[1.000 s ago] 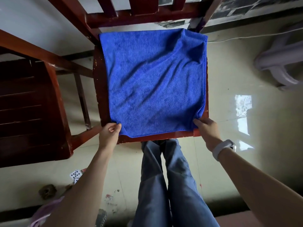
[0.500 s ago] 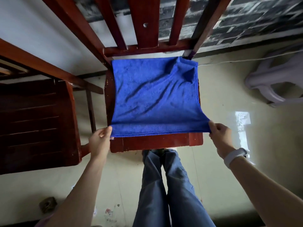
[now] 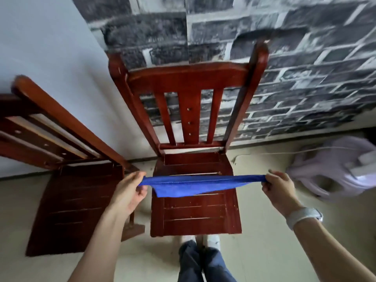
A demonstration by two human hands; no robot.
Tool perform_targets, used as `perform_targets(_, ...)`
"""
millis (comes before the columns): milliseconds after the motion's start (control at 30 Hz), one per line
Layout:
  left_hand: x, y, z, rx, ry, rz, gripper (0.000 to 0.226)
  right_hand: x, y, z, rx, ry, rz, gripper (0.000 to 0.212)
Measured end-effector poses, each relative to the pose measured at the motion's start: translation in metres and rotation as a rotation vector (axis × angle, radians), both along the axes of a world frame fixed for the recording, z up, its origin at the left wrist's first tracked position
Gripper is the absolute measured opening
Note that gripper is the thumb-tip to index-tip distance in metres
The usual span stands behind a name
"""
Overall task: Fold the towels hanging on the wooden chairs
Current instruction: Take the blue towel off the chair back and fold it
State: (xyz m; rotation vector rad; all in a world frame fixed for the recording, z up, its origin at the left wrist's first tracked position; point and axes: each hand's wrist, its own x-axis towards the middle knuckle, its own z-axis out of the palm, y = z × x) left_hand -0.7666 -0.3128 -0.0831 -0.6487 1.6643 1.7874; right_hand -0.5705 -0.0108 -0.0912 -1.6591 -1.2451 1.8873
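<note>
Nearest: my legs in dark blue trousers (image 3: 205,263), straight down below the grip, feet on the pale tiled floor (image 3: 264,251). My left hand (image 3: 130,192) pinches one end of the blue terry-cloth towel (image 3: 193,185), fingers curled round the corner. My right hand (image 3: 279,189) pinches the other end the same way; white band watch (image 3: 303,215) on that wrist. Towel is stretched taut between both hands, seen nearly edge-on, a fold of slack sagging under the middle. It hangs over the slatted seat of the red-brown wooden chair (image 3: 195,212); can't tell if the slack touches the seat. Left of my left hand: a second dark wooden chair (image 3: 67,202), angled away. Right of my right hand: a blurred pale lilac plastic stool (image 3: 329,169). Beyond the grip: chair backrest, then a grey brick-pattern wall (image 3: 284,58) and a plain white wall (image 3: 50,58) left of it.
</note>
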Motion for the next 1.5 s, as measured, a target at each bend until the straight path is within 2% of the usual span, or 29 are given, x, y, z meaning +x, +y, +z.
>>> perform_targets(100, -0.01, 0.004, 0.039, 0.204, -0.025, -0.009, 0.015, -0.01, 0.009, 0.037, 0.048, 0.095, 0.041, 0.033)
perform_targets(200, -0.018, 0.003, 0.072, 0.256, 0.026, -0.09, 0.015, -0.016, 0.016, 0.071, 0.051, 0.198, 0.157, 0.034)
perform_targets(267, -0.022, 0.003, 0.089, 0.186, 0.123, -0.208, 0.021, -0.018, 0.019, 0.091, 0.143, 0.191, 0.309, 0.03)
perform_targets(367, -0.024, 0.005, 0.106, -0.042, 0.322, -0.357, 0.026, -0.02, 0.023, 0.109, 0.542, -0.026, 0.611, 0.026)
perform_targets(467, -0.028, 0.003, 0.112, -0.255, 0.539, -0.459, 0.017, -0.018, 0.025, 0.119, 0.93, -0.211, 0.717, 0.019)
perform_targets(533, -0.03, -0.002, 0.114, -0.325, 0.638, -0.491, 0.009, -0.015, 0.028, 0.124, 1.059, -0.237, 0.735, 0.014)
perform_targets(767, -0.033, -0.008, 0.119, -0.301, 0.659, -0.383, 0.009, -0.014, 0.029, 0.13, 0.968, -0.208, 0.857, 0.027)
perform_targets(833, -0.033, -0.009, 0.123, -0.269, 0.644, -0.445, 0.008, -0.013, 0.027, 0.129, 1.01, -0.219, 0.831, 0.022)
perform_targets(900, -0.032, -0.011, 0.125, -0.283, 0.656, -0.555, 0.018, -0.012, 0.027, 0.129, 1.048, -0.231, 0.814, 0.02)
perform_targets(1000, -0.029, -0.014, 0.123, -0.332, 0.684, -0.616, 0.02, -0.006, 0.029, 0.128, 1.156, -0.259, 0.891, 0.02)
perform_targets(1067, -0.028, -0.015, 0.121, -0.373, 0.745, -0.595, 0.017, 0.0, 0.029, 0.126, 1.198, -0.32, 0.97, 0.021)
perform_targets(1200, -0.024, -0.019, 0.12, -0.527, 1.011, -0.574, 0.01, 0.012, 0.025, 0.122, 1.241, -0.52, 1.096, 0.022)
perform_targets(1300, -0.019, -0.023, 0.117, -0.563, 1.031, -0.628, 0.009, 0.021, 0.02, 0.119, 1.277, -0.6, 1.153, 0.024)
perform_targets(1400, -0.013, -0.026, 0.111, -0.66, 1.051, -0.741, 0.014, 0.024, 0.015, 0.116, 1.284, -0.655, 1.099, 0.024)
perform_targets(1500, -0.005, -0.027, 0.108, -0.724, 1.12, -0.835, 0.011, 0.023, 0.012, 0.114, 1.235, -0.577, 1.047, 0.021)
